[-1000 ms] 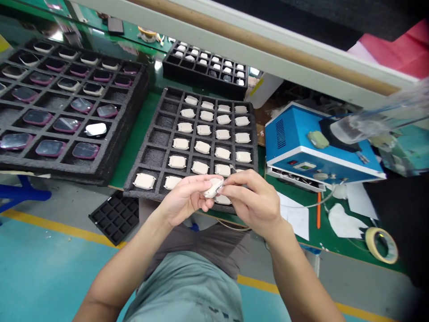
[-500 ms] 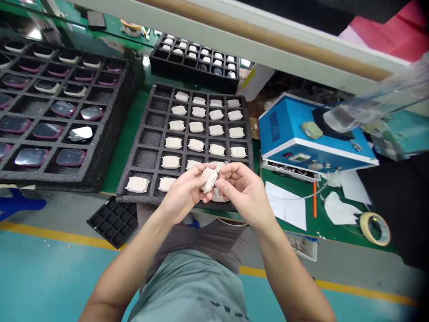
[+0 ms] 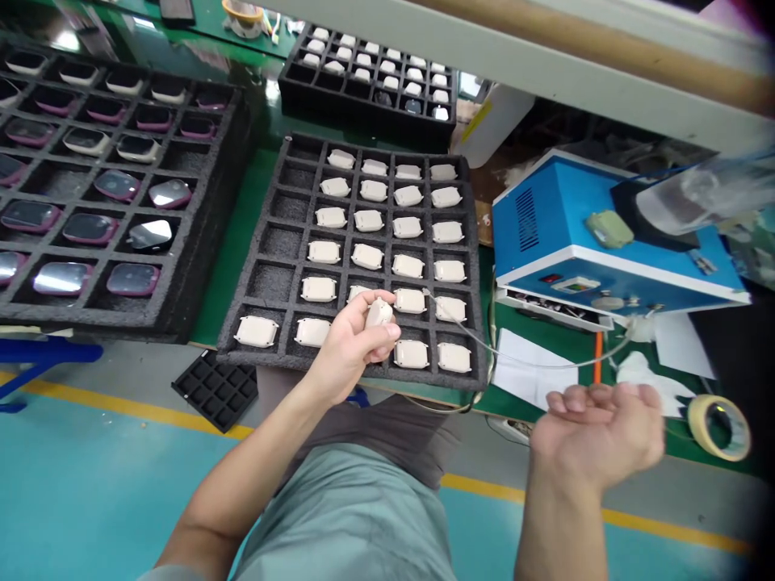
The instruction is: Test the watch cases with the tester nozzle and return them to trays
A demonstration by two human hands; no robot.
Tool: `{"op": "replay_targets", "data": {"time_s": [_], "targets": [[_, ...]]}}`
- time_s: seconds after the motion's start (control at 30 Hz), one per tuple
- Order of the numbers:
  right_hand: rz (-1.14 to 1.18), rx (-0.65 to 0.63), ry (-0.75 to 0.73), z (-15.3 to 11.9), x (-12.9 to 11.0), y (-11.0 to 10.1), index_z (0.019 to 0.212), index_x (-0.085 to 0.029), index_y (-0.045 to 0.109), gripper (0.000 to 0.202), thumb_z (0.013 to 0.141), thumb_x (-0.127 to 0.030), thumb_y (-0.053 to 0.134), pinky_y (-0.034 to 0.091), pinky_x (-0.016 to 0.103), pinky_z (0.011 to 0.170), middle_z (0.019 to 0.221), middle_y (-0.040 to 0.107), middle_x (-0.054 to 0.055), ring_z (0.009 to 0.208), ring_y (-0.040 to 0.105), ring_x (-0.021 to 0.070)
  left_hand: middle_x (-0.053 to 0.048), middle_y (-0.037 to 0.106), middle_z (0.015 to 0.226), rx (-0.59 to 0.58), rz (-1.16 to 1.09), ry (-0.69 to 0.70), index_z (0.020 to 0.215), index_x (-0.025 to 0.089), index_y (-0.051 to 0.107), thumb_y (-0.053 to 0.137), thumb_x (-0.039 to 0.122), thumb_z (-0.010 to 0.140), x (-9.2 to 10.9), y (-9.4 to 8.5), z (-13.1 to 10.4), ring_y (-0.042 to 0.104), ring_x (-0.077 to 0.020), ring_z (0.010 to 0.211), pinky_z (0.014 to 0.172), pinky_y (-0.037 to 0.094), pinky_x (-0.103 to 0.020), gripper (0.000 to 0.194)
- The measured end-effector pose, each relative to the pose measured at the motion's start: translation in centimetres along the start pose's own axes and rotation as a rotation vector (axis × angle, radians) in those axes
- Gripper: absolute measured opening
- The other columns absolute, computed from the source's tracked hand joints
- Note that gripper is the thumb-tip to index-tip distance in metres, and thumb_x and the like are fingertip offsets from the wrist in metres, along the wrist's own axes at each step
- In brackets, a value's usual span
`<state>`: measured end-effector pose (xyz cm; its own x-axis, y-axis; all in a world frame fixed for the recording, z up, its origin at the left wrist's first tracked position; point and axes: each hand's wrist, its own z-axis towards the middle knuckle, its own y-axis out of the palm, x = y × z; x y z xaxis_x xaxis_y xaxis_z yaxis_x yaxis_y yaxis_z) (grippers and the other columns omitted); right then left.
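Head view. The left hand [image 3: 349,345] pinches a cream case [image 3: 379,313] between thumb and bent fingers, above the foam tray [image 3: 272,282]. The right hand [image 3: 602,437], well apart from it, is half curled and blurred; whether it holds anything cannot be told. Beyond the right hand, the blue machine [image 3: 538,214] bears a display [image 3: 576,285], its readout too small to read.

A tape roll [image 3: 700,426] lies beside what looks like tissue [image 3: 657,378].

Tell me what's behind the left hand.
Behind the left hand is the tray, with a case partly showing. Whether the front-row spot the hand covers is filled can't be seen.
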<state>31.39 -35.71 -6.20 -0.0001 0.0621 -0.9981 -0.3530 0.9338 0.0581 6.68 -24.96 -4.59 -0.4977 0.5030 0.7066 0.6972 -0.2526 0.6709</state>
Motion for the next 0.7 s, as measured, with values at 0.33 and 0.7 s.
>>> {"op": "replay_targets", "data": {"time_s": [0.33,0.7], "targets": [[0.481,-0.541,0.434,0.6,-1.2,2.0,0.084,-0.021,0.065,0.022,0.077,-0.031,0.083,0.036,0.015,0.042,0.062,0.039,-0.008,0.049,0.034,0.0063,0.009,0.045,0.072,0.060,0.183,0.109,0.109,0.022,0.050,0.081,0.031,0.080,-0.9,0.6,-0.3,0.035,-0.0059,0.054,0.051,0.024,-0.021,0.044],[0.385,-0.690,-0.058,-3.7,0.9,9.0,0.098,-0.024,0.079,0.012,0.091,-0.034,0.079,0.050,0.020,0.050,0.070,0.063,-0.003,0.058,0.060,0.0099,0.006,0.045,0.079,0.176,0.409,0.276,0.109,0.022,0.052,0.077,0.029,0.085,-2.0,2.1,1.6,0.038,-0.0076,0.061,0.055,0.032,-0.021,0.036]]}}
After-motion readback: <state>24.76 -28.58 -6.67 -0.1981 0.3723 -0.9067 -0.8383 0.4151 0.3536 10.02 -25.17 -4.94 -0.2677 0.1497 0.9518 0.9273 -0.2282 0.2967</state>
